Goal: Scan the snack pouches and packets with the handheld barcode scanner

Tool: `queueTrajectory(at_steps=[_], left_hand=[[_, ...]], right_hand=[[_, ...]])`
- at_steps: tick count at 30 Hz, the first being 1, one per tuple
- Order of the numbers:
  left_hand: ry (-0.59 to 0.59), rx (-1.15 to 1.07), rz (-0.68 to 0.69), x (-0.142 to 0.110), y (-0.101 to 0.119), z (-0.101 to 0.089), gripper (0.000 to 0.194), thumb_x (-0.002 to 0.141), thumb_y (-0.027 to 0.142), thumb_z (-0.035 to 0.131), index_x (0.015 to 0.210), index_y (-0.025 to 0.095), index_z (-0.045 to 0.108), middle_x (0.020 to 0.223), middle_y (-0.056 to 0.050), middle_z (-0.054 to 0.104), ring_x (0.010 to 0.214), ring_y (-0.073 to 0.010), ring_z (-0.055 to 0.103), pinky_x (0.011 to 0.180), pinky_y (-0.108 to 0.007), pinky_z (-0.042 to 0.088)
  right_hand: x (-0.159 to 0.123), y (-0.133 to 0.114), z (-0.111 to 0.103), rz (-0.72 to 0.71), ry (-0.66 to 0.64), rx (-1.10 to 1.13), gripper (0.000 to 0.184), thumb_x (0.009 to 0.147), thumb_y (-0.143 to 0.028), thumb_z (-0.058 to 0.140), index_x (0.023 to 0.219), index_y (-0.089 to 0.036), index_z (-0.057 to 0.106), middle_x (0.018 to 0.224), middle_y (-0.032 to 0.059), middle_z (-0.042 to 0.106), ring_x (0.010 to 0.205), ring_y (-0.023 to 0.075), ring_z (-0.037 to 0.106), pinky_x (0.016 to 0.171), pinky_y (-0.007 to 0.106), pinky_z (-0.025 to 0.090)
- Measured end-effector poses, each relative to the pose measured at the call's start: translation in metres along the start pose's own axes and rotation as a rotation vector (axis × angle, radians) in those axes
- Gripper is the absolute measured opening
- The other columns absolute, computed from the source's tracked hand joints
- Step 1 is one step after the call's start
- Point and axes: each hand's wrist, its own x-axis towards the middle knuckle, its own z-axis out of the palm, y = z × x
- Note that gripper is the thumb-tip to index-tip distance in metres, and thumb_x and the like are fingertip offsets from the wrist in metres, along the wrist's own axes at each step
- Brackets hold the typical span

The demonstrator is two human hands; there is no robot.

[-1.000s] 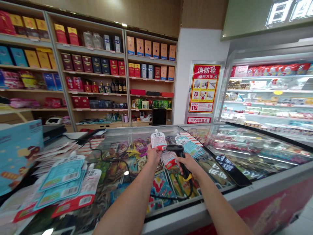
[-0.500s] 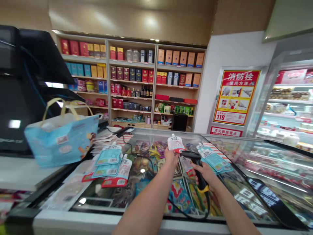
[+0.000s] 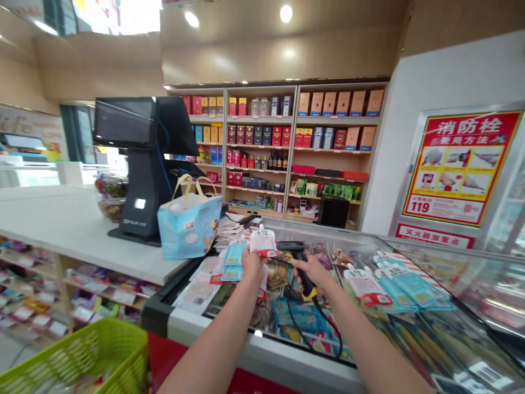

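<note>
Pouch [image 3: 263, 239] in left hand [image 3: 254, 262], scanner [image 3: 301, 255] in right hand [image 3: 314, 271]

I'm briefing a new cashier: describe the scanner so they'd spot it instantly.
Start at the glass-topped case. Over it, the right grip holds the scanner, beside a pouch in the left grip. Unlike the pouch, it is black, yellow-trimmed and corded.

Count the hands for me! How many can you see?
2. Near the middle, the left hand holds a red-and-white pouch; to its right, the right hand grips a black scanner. Neither is fully hidden, though some fingers are.
</note>
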Motion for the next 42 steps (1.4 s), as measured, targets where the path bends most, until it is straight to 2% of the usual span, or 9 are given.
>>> queueTrajectory(at_steps=[6,9,13,19,23,27,34,38,42], left_hand=[[0.081,0.465,0.367,0.032,0.043,-0.049,0.037,0.073,0.007,0.054,0.108,0.015,0.055,0.101,-0.012,0.066,0.09,-0.0214,0.065,0.082,-0.038,0.053],[0.096,0.875,0.61,0.038,0.051,-0.068,0.054,0.068,0.004,0.058,0.121,0.012,0.052,0.128,-0.019,0.055,0.123,-0.0276,0.05,0.103,-0.039,0.04],[0.136,1.255,0.739,0.03,0.052,-0.078,0.057,0.072,0.004,0.053,0.128,0.013,0.051,0.148,-0.021,0.034,0.139,-0.0322,0.03,0.111,-0.049,0.027],[0.083,1.433,0.831,0.018,0.048,-0.068,0.045,0.081,0.011,0.047,0.124,0.016,0.056,0.148,-0.017,0.037,0.141,-0.0311,0.025,0.113,-0.057,0.015],[-0.012,1.422,0.903,0.009,0.032,-0.05,0.041,0.082,0.014,0.048,0.121,0.017,0.058,0.147,-0.016,0.038,0.14,-0.0303,0.027,0.113,-0.056,0.017],[-0.249,1.362,0.889,-0.011,-0.002,-0.02,0.033,0.077,0.012,0.055,0.109,0.019,0.063,0.144,-0.016,0.043,0.138,-0.03,0.031,0.113,-0.054,0.016],[-0.659,0.818,0.47,-0.066,-0.087,0.042,0.027,0.056,0.007,0.075,0.064,0.021,0.054,0.119,-0.013,0.063,0.136,-0.0315,0.034,0.115,-0.05,0.01],[-0.727,0.699,0.327,-0.095,-0.136,0.072,0.037,0.049,0.008,0.08,0.056,0.022,0.046,0.11,-0.014,0.064,0.139,-0.0335,0.029,0.116,-0.048,0.011],[-0.656,0.638,0.254,-0.112,-0.176,0.096,0.044,0.046,0.007,0.08,0.054,0.022,0.04,0.111,-0.016,0.063,0.141,-0.0344,0.023,0.115,-0.047,0.013]], right_hand=[[0.023,0.005,0.064,0.006,-0.123,-0.049,0.031,0.066,-0.037,0.069,0.078,-0.021,0.045,0.046,-0.0078,0.052,0.035,0.0095,0.047,0.034,0.021,0.039],[0.027,0.008,0.082,-0.004,-0.151,-0.067,0.028,0.068,-0.035,0.067,0.078,-0.021,0.045,0.046,-0.0078,0.052,0.035,0.0098,0.046,0.035,0.021,0.04],[0.027,0.009,0.09,-0.004,-0.16,-0.09,0.024,0.069,-0.032,0.065,0.075,-0.02,0.046,0.046,-0.0072,0.051,0.035,0.0101,0.047,0.035,0.022,0.041],[0.02,0.004,0.08,-0.007,-0.111,-0.07,0.025,0.068,-0.034,0.066,0.076,-0.021,0.046,0.046,-0.0077,0.052,0.035,0.0091,0.047,0.036,0.021,0.042],[0.015,-0.002,0.055,-0.059,-0.042,-0.039,0.028,0.067,-0.036,0.067,0.076,-0.021,0.046,0.046,-0.0077,0.052,0.034,0.0093,0.046,0.035,0.021,0.041],[0.007,-0.004,0.013,-0.099,0.073,-0.06,0.027,0.067,-0.035,0.068,0.071,-0.02,0.046,0.044,-0.0073,0.051,0.034,0.0091,0.046,0.035,0.021,0.04],[-0.022,0.011,-0.078,-0.115,0.274,-0.026,0.031,0.064,-0.038,0.071,0.073,-0.02,0.047,0.045,-0.0076,0.051,0.034,0.0098,0.046,0.034,0.022,0.04],[-0.049,0.016,-0.123,-0.096,0.405,-0.024,0.029,0.067,-0.037,0.069,0.07,-0.021,0.046,0.044,-0.0068,0.051,0.032,0.0096,0.046,0.033,0.022,0.041],[-0.069,0.017,-0.16,-0.081,0.539,-0.019,0.025,0.069,-0.033,0.068,0.071,-0.021,0.046,0.043,-0.0065,0.051,0.032,0.0103,0.047,0.033,0.023,0.042]])
